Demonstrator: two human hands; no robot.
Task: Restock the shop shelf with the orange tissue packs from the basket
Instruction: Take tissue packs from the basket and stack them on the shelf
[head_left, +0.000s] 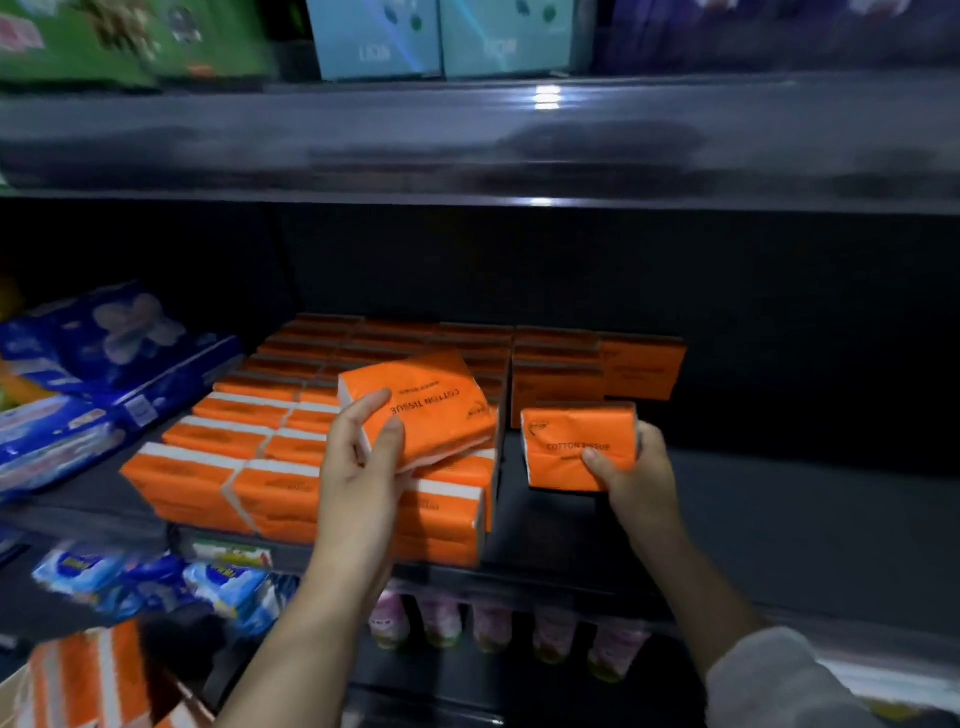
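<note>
With stacked orange packs (291, 447) filling the shelf's (779, 519) left, each hand, left (358, 467) and right (641, 480), grips another pack, while more wait near-left.

Orange packs (88, 675) at bottom-left are cut off; green packets (104, 36) blurred; pink bottles (491, 623) unreadable.

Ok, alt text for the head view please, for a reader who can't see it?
The left hand holds a tilted orange tissue pack above rows of stacked orange packs on a dark shop shelf, while the right hand grips a second pack upright beside them. Blue packs lie to the left.
</note>
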